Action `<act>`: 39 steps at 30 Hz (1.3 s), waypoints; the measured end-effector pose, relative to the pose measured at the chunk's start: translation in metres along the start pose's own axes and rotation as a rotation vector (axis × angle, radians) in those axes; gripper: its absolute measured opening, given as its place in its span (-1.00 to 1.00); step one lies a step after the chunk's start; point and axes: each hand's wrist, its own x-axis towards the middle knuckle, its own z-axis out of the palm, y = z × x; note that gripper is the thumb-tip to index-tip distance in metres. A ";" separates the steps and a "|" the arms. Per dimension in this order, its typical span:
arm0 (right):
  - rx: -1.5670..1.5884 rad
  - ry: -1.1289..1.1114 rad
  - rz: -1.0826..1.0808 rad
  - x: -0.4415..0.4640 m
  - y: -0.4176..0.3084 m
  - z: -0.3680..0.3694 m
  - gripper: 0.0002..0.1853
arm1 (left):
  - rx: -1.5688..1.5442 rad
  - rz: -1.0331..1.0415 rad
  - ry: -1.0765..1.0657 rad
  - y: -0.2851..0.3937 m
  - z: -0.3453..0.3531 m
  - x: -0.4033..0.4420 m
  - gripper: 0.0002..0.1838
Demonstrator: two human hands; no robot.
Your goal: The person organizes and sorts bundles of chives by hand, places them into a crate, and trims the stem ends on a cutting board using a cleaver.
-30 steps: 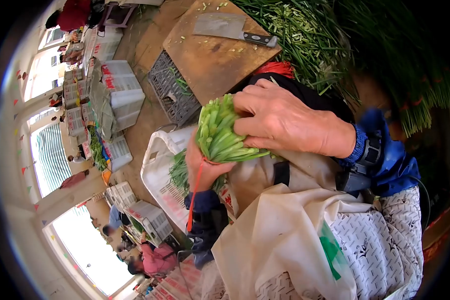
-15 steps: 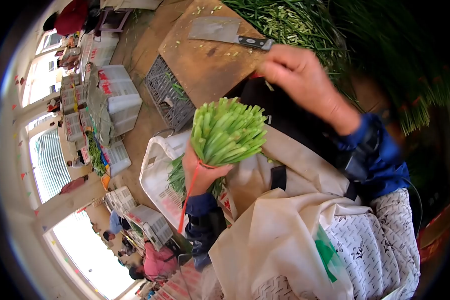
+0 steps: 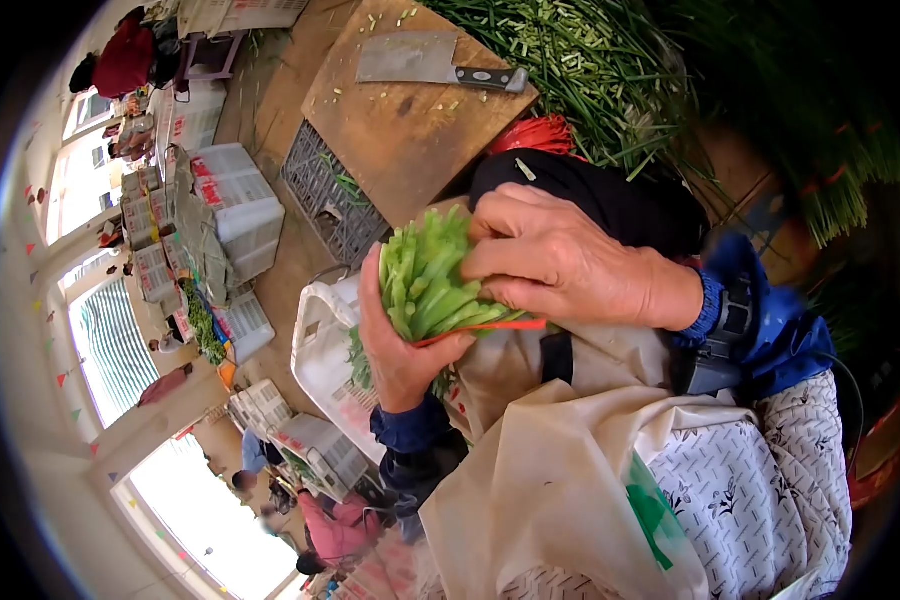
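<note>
- One bunch of bright green stalks (image 3: 425, 275), ends uneven, red tie (image 3: 515, 325) across them
- Left hand (image 3: 395, 350) wrapped around it
- Right hand (image 3: 580, 265) half-curled against stalks; grip unclear

Head-worn view, forward and downward

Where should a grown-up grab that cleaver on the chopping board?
Probably by its black handle, coming from the right of the picture. The cleaver lies flat on the chopping board, its slim handle ending near the board's right edge. The broad blade points left, so that way the hand needn't cross it.
</note>
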 end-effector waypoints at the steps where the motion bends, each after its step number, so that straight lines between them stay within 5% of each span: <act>1: -0.032 -0.014 -0.007 0.001 -0.001 0.000 -0.83 | 0.040 0.057 0.020 0.004 0.001 0.002 0.13; 12: -0.327 0.063 -0.269 0.007 0.004 0.017 -0.80 | -0.015 0.036 -0.031 0.013 0.000 0.002 0.28; 14: -0.335 0.059 -0.216 0.006 0.005 0.017 -0.83 | -0.112 0.041 0.024 0.010 0.007 0.000 0.35; 19: -0.165 0.236 0.096 -0.001 0.031 0.003 -0.84 | 0.267 0.274 0.076 -0.003 0.006 -0.006 0.47; 22: -0.488 0.191 0.359 -0.013 0.067 -0.034 -0.77 | 0.362 0.342 0.150 0.004 0.010 -0.007 0.43; 24: -0.685 0.125 0.449 -0.024 0.081 -0.052 -0.75 | 0.397 0.204 0.128 0.010 0.011 -0.012 0.41; 29: -0.115 0.216 0.436 -0.021 0.073 -0.048 -0.43 | 0.239 0.001 0.035 0.026 -0.010 0.004 0.19; 32: 0.193 0.289 0.446 0.004 0.049 -0.040 -0.42 | 0.129 -0.082 -0.002 0.027 -0.037 0.009 0.16; 36: 0.145 0.138 0.308 0.035 0.039 -0.002 -0.30 | -0.120 -0.230 -0.084 0.055 -0.050 0.000 0.14; 39: 0.433 -0.258 0.460 0.029 -0.006 0.029 -0.29 | -0.185 -0.205 -0.109 0.052 -0.046 -0.008 0.04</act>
